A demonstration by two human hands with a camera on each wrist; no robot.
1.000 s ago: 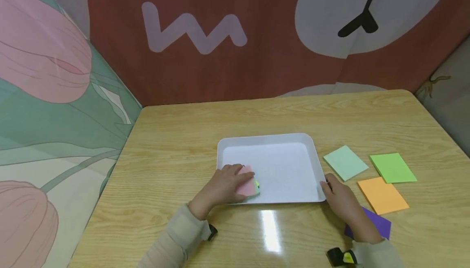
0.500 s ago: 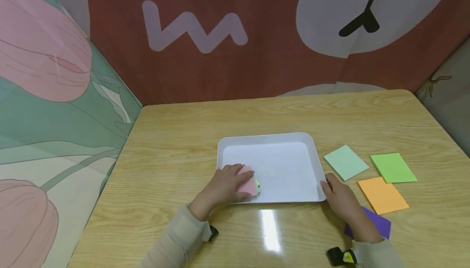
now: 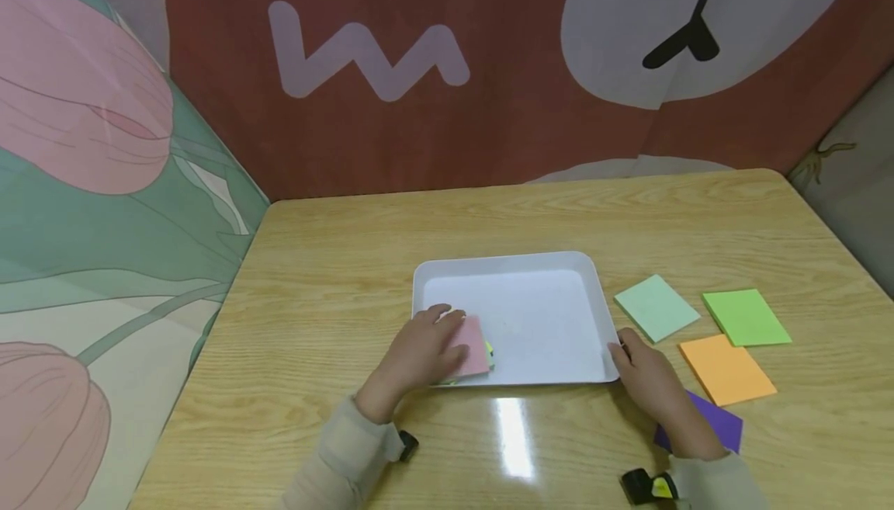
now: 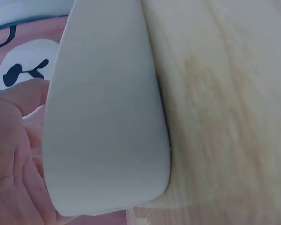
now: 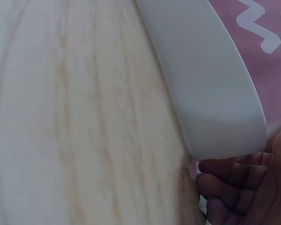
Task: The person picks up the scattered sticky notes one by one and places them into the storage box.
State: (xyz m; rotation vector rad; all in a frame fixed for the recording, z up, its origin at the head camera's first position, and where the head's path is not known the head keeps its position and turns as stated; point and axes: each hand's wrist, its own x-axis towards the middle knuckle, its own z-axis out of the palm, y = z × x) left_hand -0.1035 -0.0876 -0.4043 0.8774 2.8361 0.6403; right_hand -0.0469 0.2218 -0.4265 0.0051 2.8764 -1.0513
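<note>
Tray (image 3: 545,304): smooth, plastic look, soft sheen. Table (image 3: 314,285): wood grain, glossy, reflects a light streak. Pink square (image 3: 476,345), orange square (image 3: 728,370): matt paper. Sleeve (image 3: 352,442): matt cloth.

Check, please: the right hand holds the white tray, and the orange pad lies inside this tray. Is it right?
Not quite. The orange pad lies on the table, outside the white tray, as the head view shows. The right hand does hold the tray.
</note>
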